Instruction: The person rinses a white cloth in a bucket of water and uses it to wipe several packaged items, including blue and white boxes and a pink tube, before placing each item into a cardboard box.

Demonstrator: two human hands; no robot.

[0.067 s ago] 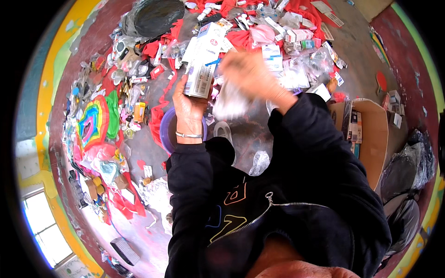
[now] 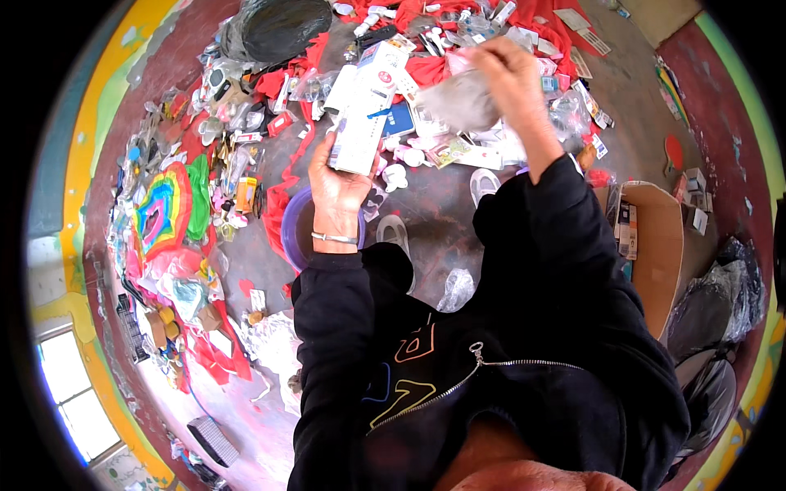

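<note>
My left hand [image 2: 337, 190] is wrapped round the lower end of a long white carton [image 2: 359, 135] with blue print, held tilted away from me. Farther right, my right hand [image 2: 516, 82] pinches a pale, limp sheet [image 2: 460, 100]; motion blurs it, so I cannot tell whether it is plastic or cloth. A dark blue booklet [image 2: 399, 119] shows between the carton and the sheet. Small white and pink figures [image 2: 395, 175] lie below it on the floor. Beneath my left wrist stands a purple tub [image 2: 296, 231], partly hidden by my forearm.
Mixed packets, boxes and red cloth [image 2: 426, 69] cover the floor ahead. More clutter lies left, with a rainbow-coloured piece [image 2: 168, 209] and a green bag [image 2: 199, 199]. An open cardboard box [image 2: 659, 245] stands right, near black plastic bags [image 2: 711, 307]. A black-lined container [image 2: 282, 29] is at the far left.
My right hand has moved up and to the right, away from the carton, carrying the pale sheet. The blue booklet has come into sight. My left hand stays nearly still with the carton.
</note>
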